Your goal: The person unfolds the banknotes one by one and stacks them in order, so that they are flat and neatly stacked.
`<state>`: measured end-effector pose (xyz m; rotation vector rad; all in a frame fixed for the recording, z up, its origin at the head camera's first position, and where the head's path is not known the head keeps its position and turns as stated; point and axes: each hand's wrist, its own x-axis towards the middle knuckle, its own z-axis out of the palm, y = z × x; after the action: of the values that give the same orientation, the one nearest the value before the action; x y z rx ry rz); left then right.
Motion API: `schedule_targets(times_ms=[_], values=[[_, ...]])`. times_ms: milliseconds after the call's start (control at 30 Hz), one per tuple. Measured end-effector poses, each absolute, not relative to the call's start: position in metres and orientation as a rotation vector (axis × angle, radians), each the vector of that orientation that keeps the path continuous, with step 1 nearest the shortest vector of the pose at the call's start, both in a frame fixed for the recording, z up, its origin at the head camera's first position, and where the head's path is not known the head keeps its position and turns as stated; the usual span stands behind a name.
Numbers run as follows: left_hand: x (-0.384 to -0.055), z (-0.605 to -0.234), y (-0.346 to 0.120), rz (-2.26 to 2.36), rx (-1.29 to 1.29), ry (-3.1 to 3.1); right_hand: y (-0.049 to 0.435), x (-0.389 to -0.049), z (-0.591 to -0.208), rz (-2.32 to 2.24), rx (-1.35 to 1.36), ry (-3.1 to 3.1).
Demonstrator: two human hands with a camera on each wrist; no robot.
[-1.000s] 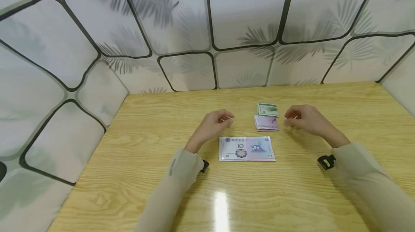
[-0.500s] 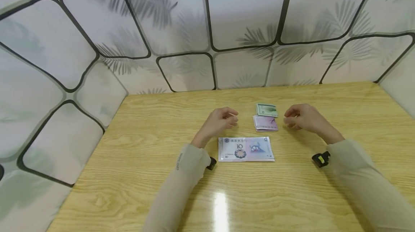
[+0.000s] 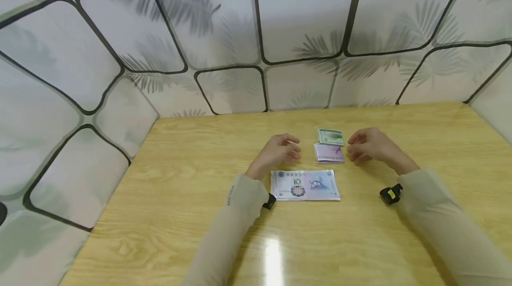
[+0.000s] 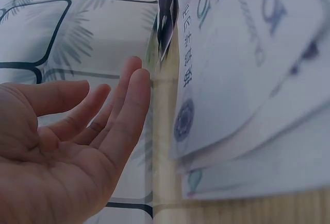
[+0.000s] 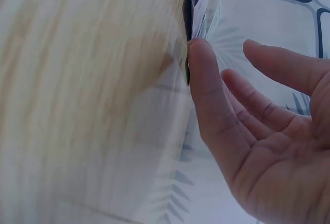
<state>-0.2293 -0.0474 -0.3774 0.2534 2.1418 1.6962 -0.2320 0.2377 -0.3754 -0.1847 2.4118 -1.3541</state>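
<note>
Left hand [image 3: 277, 152] and right hand [image 3: 369, 147], both empty, fingers relaxed, flank the folded purple paper note [image 3: 329, 153], seemingly not touching; light, even pressure at its ends should suit.

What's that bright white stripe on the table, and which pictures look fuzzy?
Head view: glare on the table, probably a reflected light; left wrist view: dim, with the big notes looking soft; right wrist view: the table's grain is smeared, while the right hand looks clearer.
</note>
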Motion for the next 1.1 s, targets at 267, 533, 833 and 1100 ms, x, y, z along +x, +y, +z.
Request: schedule_targets(times_ms=[267,533,833,1100], values=[[-0.233,-0.383,-0.037,1.710,0.169,2.096,0.235,-0.232,-0.379,-1.381,-0.176,2.388],[-0.235,-0.386,-0.031,1.703,0.121,2.074,0.231,-0.235,-0.382,-1.422,-0.153,2.355],[-0.237,-0.385,-0.023,1.687,0.092,2.067,0.229,-0.237,-0.382,-1.436,-0.116,2.340],[-0.241,-0.385,-0.018,1.683,0.047,2.059,0.229,-0.240,-0.381,-1.465,-0.092,2.319]])
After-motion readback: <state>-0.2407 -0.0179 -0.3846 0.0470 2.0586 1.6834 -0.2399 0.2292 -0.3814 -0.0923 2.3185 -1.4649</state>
